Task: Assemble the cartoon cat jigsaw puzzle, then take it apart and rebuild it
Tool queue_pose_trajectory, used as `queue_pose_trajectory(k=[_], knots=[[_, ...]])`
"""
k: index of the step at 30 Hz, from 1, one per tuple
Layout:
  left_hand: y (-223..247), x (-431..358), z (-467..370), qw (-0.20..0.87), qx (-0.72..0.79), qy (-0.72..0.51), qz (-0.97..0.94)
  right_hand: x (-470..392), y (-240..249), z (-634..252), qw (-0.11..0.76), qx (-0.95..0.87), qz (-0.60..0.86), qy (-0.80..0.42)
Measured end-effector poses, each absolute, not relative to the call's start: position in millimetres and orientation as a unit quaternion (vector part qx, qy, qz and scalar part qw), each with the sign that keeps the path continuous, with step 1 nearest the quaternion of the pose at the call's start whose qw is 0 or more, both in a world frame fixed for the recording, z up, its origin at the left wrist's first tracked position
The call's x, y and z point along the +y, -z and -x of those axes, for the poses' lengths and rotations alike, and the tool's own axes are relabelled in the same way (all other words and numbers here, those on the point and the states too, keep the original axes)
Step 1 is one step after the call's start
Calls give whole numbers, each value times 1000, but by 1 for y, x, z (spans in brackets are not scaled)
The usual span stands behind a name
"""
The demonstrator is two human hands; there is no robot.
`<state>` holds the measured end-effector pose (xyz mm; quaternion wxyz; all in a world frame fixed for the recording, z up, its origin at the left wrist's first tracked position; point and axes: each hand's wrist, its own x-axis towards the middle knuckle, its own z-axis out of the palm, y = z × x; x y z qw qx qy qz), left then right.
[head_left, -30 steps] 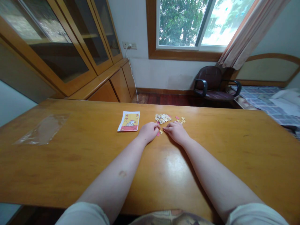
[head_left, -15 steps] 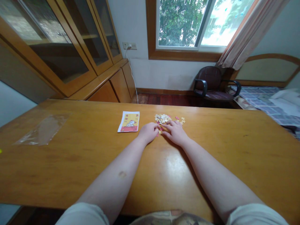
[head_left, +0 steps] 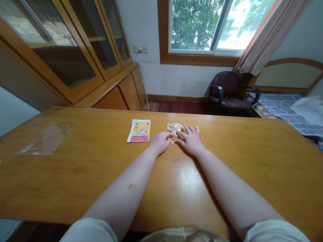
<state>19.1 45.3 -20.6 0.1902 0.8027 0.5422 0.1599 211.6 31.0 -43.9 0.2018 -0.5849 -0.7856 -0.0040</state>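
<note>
This is a room in a home, most likely a bedroom, as shown by the bed [head_left: 282, 107] with its plaid sheet and curved headboard [head_left: 285, 75], the pink curtain [head_left: 271, 35] beside a wood-framed window [head_left: 194, 30], and the glass-doored wooden cabinet [head_left: 98, 50] along the wall.

Near the centre of the frame, your left hand [head_left: 159, 142] curls beside pink and yellow puzzle pieces [head_left: 172, 142] on the desk [head_left: 101, 174]; your right hand [head_left: 192, 141] spreads its fingers by the pale pile [head_left: 174, 128]. Left of them lies a duck picture card [head_left: 140, 130].
</note>
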Motion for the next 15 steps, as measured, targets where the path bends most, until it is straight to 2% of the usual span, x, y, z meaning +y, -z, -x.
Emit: queue_pose_trajectory(k=[15], knots=[[18, 45, -18, 203, 501, -153, -828, 31, 36, -215, 246, -781, 574, -11]])
